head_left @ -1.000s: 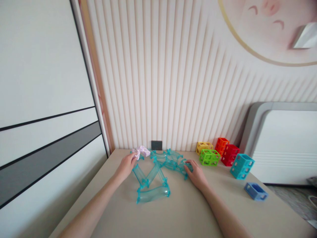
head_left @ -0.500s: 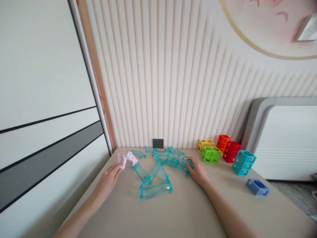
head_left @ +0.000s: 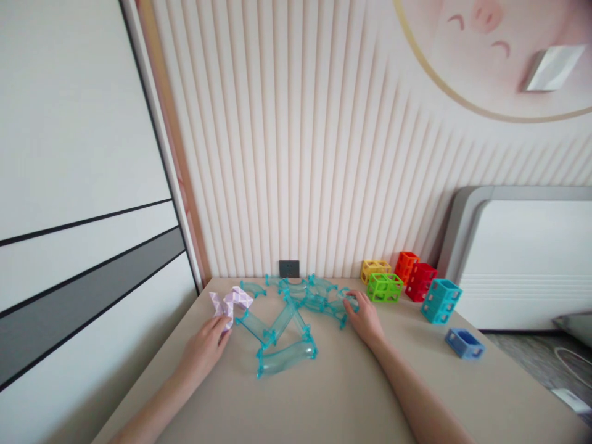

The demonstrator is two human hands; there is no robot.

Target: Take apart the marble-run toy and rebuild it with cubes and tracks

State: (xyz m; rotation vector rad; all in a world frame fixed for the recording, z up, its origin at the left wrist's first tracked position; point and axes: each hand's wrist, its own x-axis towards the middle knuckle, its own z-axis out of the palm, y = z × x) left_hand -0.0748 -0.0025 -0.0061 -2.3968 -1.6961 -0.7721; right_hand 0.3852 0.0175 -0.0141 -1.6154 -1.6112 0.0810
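Observation:
My left hand is closed on the near end of a snake puzzle with a lavender and white pattern, bent into a zigzag. On the table, clear teal plastic track pieces lie joined and scattered between my hands. My right hand has its fingers curled over a clear teal track piece at the right end of the pile, partly hiding it.
On the right of the table stand yellow, green, orange, red and teal lattice blocks. A blue block lies nearer. Behind are the ribbed wall and a black socket; a white cabinet is at left.
My left hand has drawn a little nearer with the snake puzzle, more of which shows now. The view has turned slightly right. My right hand stays at the teal pieces.

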